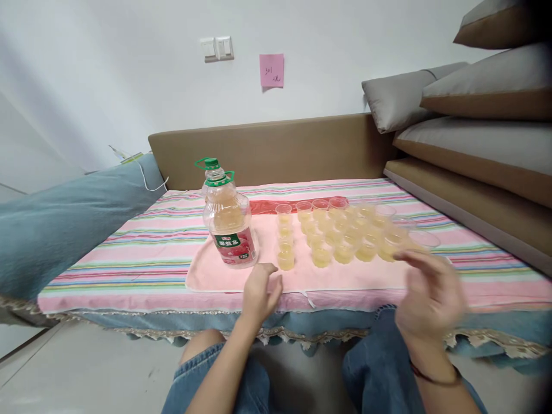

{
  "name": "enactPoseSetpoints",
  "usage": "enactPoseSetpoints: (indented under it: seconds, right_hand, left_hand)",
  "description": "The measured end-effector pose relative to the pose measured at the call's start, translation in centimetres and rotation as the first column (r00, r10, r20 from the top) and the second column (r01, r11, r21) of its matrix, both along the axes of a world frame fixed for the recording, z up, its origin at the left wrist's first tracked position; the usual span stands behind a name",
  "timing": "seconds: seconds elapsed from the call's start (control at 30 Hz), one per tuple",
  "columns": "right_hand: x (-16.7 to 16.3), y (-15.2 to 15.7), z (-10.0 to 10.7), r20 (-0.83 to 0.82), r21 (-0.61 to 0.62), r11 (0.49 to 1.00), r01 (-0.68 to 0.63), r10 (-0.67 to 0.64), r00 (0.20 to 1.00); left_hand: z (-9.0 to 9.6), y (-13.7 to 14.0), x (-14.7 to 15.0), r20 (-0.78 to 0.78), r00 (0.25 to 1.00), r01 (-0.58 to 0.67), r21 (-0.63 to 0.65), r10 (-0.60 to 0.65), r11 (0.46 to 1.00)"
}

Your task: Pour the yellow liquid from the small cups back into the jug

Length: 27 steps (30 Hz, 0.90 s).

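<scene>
My left hand [261, 290] is at the front edge of the pink cloth, thumb and fingers apart, holding nothing. Just beyond its fingertips stands the front cup [286, 257] of a short line of clear plastic cups with pale yellow liquid. Blurred by motion, my right hand [431, 296] hovers at the right front with fingers spread and nothing visible in them. Its fingertips are close to the front right cup [387, 248] of a larger block of filled cups. A big juice bottle [233, 230] with a red label stands left of the cups, partly full.
Behind that bottle is a second one with a green cap [211, 163]. A red plastic strip [269, 207] lies behind the cups. The pink cloth [207, 270] covers part of a striped sheet [125, 253]. Stacked cushions [478, 141] rise at the right.
</scene>
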State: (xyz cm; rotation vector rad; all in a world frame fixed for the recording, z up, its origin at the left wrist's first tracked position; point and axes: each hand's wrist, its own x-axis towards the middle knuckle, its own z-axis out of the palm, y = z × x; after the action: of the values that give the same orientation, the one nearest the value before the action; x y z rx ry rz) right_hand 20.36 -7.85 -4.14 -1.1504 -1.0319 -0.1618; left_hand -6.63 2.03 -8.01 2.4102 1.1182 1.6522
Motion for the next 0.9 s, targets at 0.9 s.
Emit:
enactPoseSetpoints:
  seconds: [0.9]
  right_hand:
    - [1.3,0.8,-4.1,-0.229,-0.528,0.74,-0.417,0.349,0.909]
  left_hand:
    - [0.6,3.6,9.1,0.409,0.9,0.122,-0.569,0.152,0.813]
